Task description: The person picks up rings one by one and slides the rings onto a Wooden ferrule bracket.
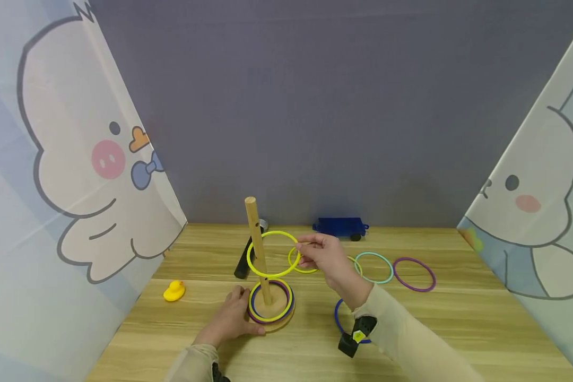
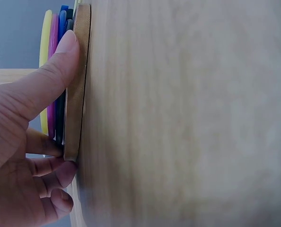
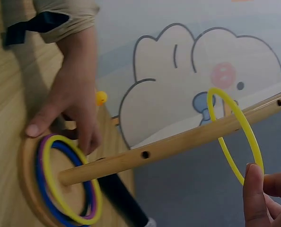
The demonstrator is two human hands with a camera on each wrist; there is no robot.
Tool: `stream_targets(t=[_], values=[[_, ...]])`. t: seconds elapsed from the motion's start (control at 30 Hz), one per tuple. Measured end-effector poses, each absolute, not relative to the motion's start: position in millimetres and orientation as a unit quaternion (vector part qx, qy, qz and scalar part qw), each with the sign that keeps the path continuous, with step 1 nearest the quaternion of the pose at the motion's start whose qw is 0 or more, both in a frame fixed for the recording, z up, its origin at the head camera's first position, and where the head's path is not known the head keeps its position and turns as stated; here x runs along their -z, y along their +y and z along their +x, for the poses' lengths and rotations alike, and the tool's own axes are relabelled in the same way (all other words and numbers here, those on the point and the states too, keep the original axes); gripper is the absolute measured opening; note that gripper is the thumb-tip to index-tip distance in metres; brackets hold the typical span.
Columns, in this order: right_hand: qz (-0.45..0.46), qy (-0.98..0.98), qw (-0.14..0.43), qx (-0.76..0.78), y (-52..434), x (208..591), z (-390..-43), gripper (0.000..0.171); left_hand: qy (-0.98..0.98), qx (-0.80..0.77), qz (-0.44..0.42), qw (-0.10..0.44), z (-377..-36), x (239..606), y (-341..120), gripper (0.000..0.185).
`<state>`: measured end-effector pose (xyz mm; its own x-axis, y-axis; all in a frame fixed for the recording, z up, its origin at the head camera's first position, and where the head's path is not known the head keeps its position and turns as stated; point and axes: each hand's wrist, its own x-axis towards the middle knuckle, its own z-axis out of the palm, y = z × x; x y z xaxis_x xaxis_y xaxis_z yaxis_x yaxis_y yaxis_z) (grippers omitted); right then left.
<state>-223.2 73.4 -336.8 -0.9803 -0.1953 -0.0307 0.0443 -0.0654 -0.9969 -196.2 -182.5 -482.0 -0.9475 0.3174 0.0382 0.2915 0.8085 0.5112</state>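
A wooden ring-toss stand (image 1: 252, 215) rises from a round base, tilted slightly in the head view. My left hand (image 1: 234, 315) grips the base's edge, thumb on the near side and fingers around the far side. Around the foot of the post lie a yellow ring (image 3: 46, 165), a purple ring (image 2: 51, 123) and a blue ring (image 3: 42, 191), stacked, with a darker one beneath. My right hand (image 1: 327, 257) pinches another yellow ring (image 3: 247, 125) between thumb and fingertips. That ring encircles the post partway up, well above the stack.
A yellow rubber duck (image 1: 174, 292) sits at left. Behind the stand lies a black microphone (image 1: 242, 265); a blue toy cart (image 1: 340, 227) is near the back wall. A teal ring (image 1: 392, 270), a purple ring (image 1: 434, 278), a blue ring (image 1: 336, 318) and yellow ones lie on the right.
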Motion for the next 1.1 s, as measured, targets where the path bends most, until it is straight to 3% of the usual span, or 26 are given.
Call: stream_targets(t=[0.6, 1.1], values=[[-0.038, 0.708, 0.093, 0.700, 60.1, 439.5, -219.8, 0.025, 0.952, -0.259, 0.165, 0.020, -196.2, 481.1, -181.4, 0.110], [-0.051, 0.751, 0.036, 0.658, 53.4, 476.4, -220.9, 0.019, 0.949, -0.267, 0.167, 0.017, -195.9, 481.7, -181.7, 0.112]])
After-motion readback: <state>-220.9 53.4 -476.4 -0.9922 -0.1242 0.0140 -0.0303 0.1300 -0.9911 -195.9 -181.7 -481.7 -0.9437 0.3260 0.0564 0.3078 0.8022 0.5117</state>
